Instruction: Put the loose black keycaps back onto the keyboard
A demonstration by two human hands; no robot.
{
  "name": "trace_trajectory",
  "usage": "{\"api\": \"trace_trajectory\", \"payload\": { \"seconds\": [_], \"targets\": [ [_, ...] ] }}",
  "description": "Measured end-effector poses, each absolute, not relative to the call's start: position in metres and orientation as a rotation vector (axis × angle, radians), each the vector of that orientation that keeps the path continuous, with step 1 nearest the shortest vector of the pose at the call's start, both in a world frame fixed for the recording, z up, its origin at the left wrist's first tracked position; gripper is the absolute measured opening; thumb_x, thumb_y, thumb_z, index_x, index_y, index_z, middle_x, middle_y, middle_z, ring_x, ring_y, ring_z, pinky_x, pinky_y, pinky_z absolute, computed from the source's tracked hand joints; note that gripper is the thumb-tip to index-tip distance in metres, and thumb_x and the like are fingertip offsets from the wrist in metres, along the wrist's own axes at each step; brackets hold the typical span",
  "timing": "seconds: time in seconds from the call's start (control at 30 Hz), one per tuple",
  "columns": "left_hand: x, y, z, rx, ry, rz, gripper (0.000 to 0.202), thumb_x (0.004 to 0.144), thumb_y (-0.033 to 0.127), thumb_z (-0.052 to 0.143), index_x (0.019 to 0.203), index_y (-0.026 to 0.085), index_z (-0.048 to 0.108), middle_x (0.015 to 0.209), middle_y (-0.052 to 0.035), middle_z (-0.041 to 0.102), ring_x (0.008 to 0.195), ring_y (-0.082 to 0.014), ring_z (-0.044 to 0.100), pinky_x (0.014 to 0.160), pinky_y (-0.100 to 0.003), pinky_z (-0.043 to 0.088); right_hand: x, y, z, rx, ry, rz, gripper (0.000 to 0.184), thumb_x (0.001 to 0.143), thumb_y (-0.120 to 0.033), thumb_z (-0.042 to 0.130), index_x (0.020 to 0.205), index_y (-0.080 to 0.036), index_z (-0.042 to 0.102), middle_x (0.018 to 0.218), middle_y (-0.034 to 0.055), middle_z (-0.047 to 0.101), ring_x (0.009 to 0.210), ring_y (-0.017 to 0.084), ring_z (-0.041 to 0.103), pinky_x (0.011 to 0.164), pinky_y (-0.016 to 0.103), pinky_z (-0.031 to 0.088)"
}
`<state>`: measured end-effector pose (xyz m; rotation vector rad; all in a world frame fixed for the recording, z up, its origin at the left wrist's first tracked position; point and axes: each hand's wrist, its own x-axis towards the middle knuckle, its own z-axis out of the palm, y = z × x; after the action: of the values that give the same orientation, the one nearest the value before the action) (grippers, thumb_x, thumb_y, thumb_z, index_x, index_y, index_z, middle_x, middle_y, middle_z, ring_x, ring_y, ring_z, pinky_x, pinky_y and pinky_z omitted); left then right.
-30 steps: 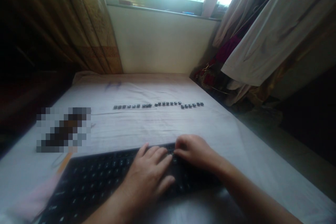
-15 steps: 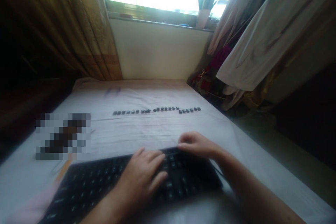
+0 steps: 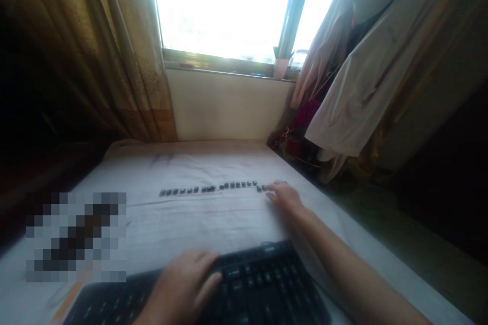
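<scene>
Keyboard (image 3: 276,269) on white sheet (image 3: 213,226), many keys apparently still fitted; beyond, loose keycaps (image 3: 232,185) lie in rows. Left hand (image 3: 179,282) on keyboard, fingers loosely extended; right hand (image 3: 285,197) at rows' right end, grasp indeterminable.

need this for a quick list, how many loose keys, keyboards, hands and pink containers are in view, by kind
Loose keys: at least 15 (blur and the right hand prevent an exact count)
Keyboard: 1
Hands: 2, right and left hand
Pink container: 1
Total: at least 19
</scene>
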<state>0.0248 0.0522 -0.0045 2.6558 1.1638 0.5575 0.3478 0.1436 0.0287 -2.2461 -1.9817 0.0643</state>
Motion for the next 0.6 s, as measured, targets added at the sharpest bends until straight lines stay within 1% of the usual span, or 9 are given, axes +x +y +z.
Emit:
{"api": "trace_trajectory", "payload": {
  "seconds": [0.17, 0.3, 0.47, 0.6],
  "targets": [
    [0.024, 0.052, -0.005, 2.643, 1.189, 0.532, 0.030, 0.092, 0.036, 0.054, 0.117, 0.027, 0.066, 0.111, -0.0042, 0.073, 0.097, -0.0265, 0.071, 0.082, -0.044, 0.060, 0.342, 0.161, 0.026, -2.237, -2.061, -0.055, 0.028, 0.090, -0.027, 0.057, 0.112, -0.028, 0.074, 0.114, 0.0065, 0.067, 0.106, 0.021, 0.060, 0.085, 0.026, 0.042],
    [0.024, 0.053, -0.007, 2.637, 1.201, 0.514, 0.030, 0.093, 0.038, 0.053, 0.118, 0.028, 0.066, 0.112, -0.0043, 0.073, 0.098, -0.0266, 0.070, 0.084, -0.044, 0.060, 0.337, 0.169, 0.023, -2.240, -2.090, -0.110, 0.027, 0.090, -0.028, 0.058, 0.110, -0.028, 0.075, 0.114, 0.0079, 0.066, 0.107, 0.023, 0.059, 0.086, 0.028, 0.042],
    [0.024, 0.051, -0.006, 2.643, 1.189, 0.559, 0.029, 0.093, 0.037, 0.053, 0.117, 0.027, 0.065, 0.111, -0.0042, 0.073, 0.097, -0.0250, 0.070, 0.083, -0.042, 0.059, 0.335, 0.173, 0.023, -2.232, -2.090, -0.108, 0.023, 0.089, -0.026, 0.058, 0.102, -0.026, 0.078, 0.112, 0.0087, 0.067, 0.105, 0.023, 0.059, 0.087, 0.029, 0.042],
    [0.024, 0.050, -0.003, 2.649, 1.170, 0.584, 0.027, 0.094, 0.035, 0.053, 0.117, 0.027, 0.064, 0.110, -0.0042, 0.072, 0.097, -0.0248, 0.069, 0.082, -0.042, 0.058, 0.332, 0.166, 0.029, -2.169, -2.078, -0.053, 0.024, 0.091, -0.026, 0.057, 0.106, -0.022, 0.076, 0.115, 0.0119, 0.066, 0.108, 0.025, 0.059, 0.089, 0.032, 0.043]
  ]
}}
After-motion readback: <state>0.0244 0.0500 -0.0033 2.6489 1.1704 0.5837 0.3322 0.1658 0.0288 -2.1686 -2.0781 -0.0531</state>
